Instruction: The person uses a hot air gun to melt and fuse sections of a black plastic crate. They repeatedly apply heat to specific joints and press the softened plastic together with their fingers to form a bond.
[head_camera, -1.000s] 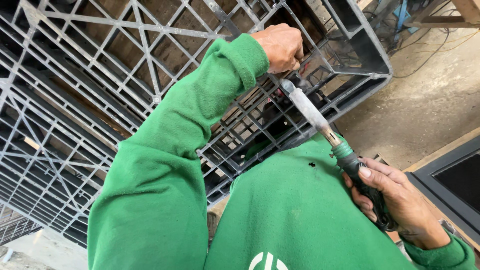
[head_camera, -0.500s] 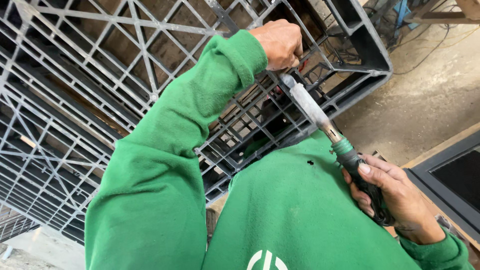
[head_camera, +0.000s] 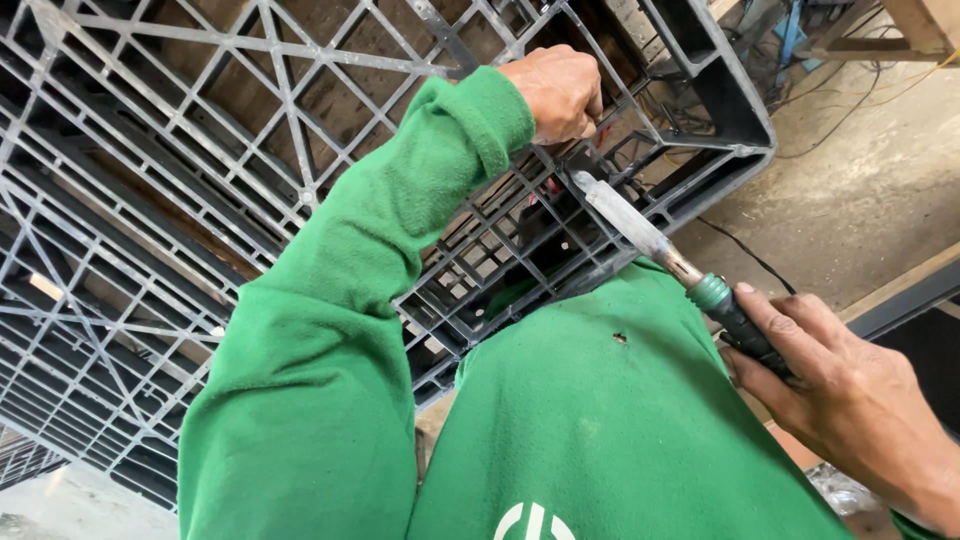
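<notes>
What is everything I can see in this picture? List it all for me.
Plastic pallet: one, dark grey open lattice, fills the upper left, tilted up in front of the person.
Heated iron tool: one, silvery shaft with green collar and dark handle, tip against the pallet ribs near the upper centre.
Cables: several, dark and thin, on the floor at upper right.
Concrete floor: grey, right side.
Dark frame: one, black edge at right.
Green sweatshirt: one, lower centre.
Left hand: one, closed against the pallet lattice at top centre.
Right hand: one, holds the tool handle at lower right.
</notes>
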